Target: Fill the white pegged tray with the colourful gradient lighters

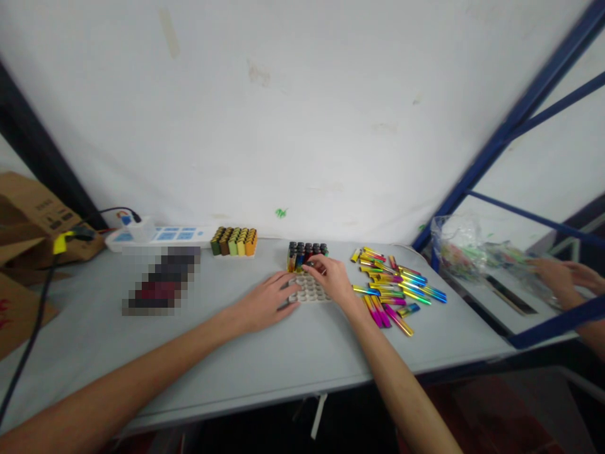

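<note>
A white tray with rows of round holes point(309, 291) lies on the table in front of me. Its back rows hold several upright, shiny lighters point(307, 248) with black tops. My right hand point(331, 277) is over the tray, thumb and fingers pinched on a dark-topped lighter point(309, 265) at the front of these rows; the fingers partly cover it. At the tray's left edge rests my left hand point(271, 301), palm down with its fingers stretched apart. Right of the tray, a loose pile of metallic rainbow-coloured lighters point(392, 287) lies flat.
A block of upright green, yellow and orange lighters point(234, 241) stands at the back left. A white power strip point(182, 235) runs along the wall. Cardboard point(28, 221) is at far left. Beyond a blue frame point(501, 142), another person's hands point(562, 277) are near a plastic bag point(458, 246).
</note>
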